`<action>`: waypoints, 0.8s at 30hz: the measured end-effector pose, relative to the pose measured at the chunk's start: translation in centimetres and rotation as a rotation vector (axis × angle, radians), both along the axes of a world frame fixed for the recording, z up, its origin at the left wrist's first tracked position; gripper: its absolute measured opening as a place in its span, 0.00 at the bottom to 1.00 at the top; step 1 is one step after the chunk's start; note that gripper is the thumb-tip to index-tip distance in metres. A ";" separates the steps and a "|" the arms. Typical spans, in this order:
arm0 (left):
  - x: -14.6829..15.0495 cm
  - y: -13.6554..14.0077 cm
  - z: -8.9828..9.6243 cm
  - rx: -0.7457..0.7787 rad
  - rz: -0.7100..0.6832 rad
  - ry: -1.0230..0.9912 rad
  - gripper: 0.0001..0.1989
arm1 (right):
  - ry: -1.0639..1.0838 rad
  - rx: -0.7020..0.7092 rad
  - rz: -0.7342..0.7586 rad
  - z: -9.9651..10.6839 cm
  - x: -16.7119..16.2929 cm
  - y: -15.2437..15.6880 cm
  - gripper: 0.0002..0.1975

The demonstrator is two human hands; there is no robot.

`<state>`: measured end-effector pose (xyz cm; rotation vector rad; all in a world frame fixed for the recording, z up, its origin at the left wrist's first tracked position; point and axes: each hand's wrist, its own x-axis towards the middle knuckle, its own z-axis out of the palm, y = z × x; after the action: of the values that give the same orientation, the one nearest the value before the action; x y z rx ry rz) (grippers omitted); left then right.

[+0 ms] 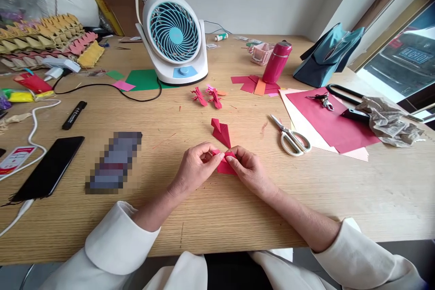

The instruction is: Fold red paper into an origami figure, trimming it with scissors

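A small piece of folded red paper (pixel 226 167) is pinched between my two hands above the wooden table. My left hand (pixel 199 163) grips its left side with thumb and fingers. On the right side, the thumb and fingers of my right hand (pixel 247 167) press it, so the upper edge is partly hidden. Just beyond my fingertips lies a second folded red paper (pixel 221 132), pointed toward me. Two finished-looking red origami figures (pixel 214 97) sit farther back, near the fan.
White-handled scissors (pixel 292 139) lie to the right, by large red sheets (pixel 335 118) with keys on top. A white fan (pixel 176 36) and a red flask (pixel 277 62) stand behind. Phones (pixel 50 167) and a black marker (pixel 74 115) lie left.
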<state>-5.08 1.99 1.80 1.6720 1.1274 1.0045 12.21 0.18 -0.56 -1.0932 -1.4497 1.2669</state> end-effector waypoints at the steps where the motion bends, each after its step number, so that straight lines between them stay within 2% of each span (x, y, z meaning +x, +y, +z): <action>1: 0.0 0.0 0.1 0.019 0.004 0.014 0.10 | -0.004 0.004 0.000 0.0 0.0 0.0 0.16; 8: -0.4 0.4 0.1 0.182 -0.102 0.110 0.08 | -0.050 -0.003 -0.036 0.3 0.2 0.1 0.17; 15: -0.6 0.7 0.2 0.288 -0.164 0.144 0.09 | 0.062 -0.142 0.009 0.5 0.3 0.2 0.22; 20: -0.5 0.6 0.4 0.267 -0.174 0.120 0.05 | 0.127 -0.187 0.002 0.4 0.2 0.3 0.24; 24: -0.1 0.4 0.1 0.219 -0.095 0.084 0.05 | 0.120 -0.157 -0.029 0.3 0.0 0.2 0.23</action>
<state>-5.17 2.35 1.85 1.9396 1.0097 1.0355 12.17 0.38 -0.27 -1.1168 -1.2583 1.4202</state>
